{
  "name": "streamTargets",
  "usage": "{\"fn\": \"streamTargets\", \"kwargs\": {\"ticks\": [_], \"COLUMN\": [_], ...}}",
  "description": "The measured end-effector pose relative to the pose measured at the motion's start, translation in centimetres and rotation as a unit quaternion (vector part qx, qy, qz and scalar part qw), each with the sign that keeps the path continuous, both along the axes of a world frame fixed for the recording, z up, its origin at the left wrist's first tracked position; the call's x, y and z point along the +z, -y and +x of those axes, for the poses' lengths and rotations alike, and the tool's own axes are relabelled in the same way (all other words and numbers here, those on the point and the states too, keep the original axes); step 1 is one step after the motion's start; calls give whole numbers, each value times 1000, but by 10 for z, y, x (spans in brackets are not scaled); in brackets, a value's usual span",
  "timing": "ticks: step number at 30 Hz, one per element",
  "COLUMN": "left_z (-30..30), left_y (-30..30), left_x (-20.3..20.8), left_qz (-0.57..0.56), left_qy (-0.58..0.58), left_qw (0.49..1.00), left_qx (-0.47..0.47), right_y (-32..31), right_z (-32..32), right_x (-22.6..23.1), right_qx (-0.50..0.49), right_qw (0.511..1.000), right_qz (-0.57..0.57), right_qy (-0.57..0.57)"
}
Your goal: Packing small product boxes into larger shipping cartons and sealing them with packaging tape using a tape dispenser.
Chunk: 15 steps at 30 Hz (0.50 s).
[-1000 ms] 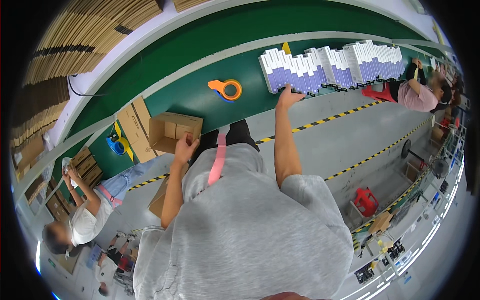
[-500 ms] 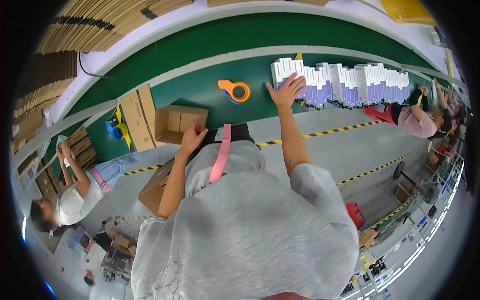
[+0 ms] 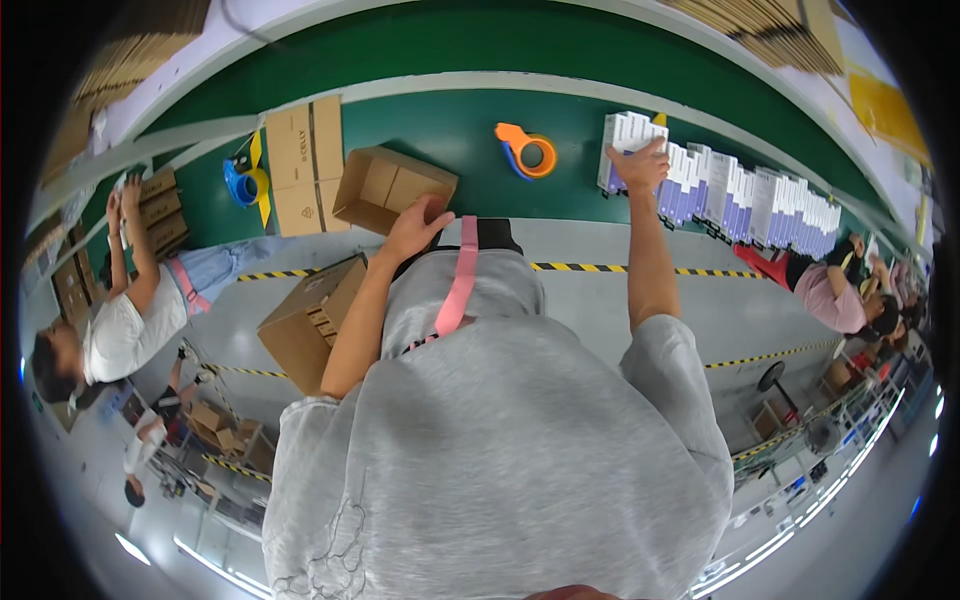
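My right hand (image 3: 640,166) is closed around the small white and purple boxes (image 3: 629,127) at the left end of a long row on the green table. Its thumb is on their left side and its fingers are bent over toward the right. My left hand (image 3: 418,228) is at the near right corner of an open, empty cardboard box (image 3: 385,187). Its fingers are curled at that box's near edge; the exact grip is partly hidden. Between the hands, farther back, lies an orange tape dispenser (image 3: 527,152) with a blue part.
A flat cardboard carton (image 3: 292,170) lies left of the open box, beside a blue tape dispenser (image 3: 242,184). More small boxes (image 3: 770,200) stretch rightward. A larger carton (image 3: 315,315) stands below the table edge. A co-worker (image 3: 140,310) stands at left, another person (image 3: 835,290) at right.
My view has shifted, so the table things appear farther right. My right hand's spread fingers have bent around the end boxes. The open box has turned slightly, with my left hand still at its edge.
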State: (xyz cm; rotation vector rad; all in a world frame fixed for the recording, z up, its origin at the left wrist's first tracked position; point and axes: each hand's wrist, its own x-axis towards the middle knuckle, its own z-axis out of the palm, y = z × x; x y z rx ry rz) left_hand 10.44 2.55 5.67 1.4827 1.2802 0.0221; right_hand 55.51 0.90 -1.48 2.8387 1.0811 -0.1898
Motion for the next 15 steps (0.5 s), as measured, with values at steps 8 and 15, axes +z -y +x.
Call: {"fn": "streamTargets", "kwargs": {"ticks": [8, 15], "left_z": [-87, -150], "left_y": [-40, -70], "left_x": [21, -11], "left_qz": [377, 224], "left_qy": [-54, -48], "left_qw": [912, 971], "left_qx": [154, 68], "right_y": [2, -13], "right_z": [-8, -241], "right_x": [26, 205], "right_qx": [-35, 247], "right_qw": [999, 855], "right_qz": [40, 337], "right_qy": [8, -306]}}
